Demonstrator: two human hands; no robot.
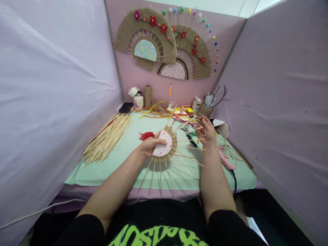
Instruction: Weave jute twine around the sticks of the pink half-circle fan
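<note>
My left hand grips a half-made woven fan by its pink half-round centre, thumb on top. Thin wooden skewers radiate from the fan's centre, and a band of tan twine is woven round its rim. My right hand is closed at the fan's upper right edge, pinching a strand of tan twine among the skewer tips. A red tassel lies just left of my left hand on the mint-green table mat.
A pile of bamboo skewers lies at the left. Coloured reeds, a jar, a twine spool and cups line the back. A pink glue gun lies right. Two finished fans hang on the wall.
</note>
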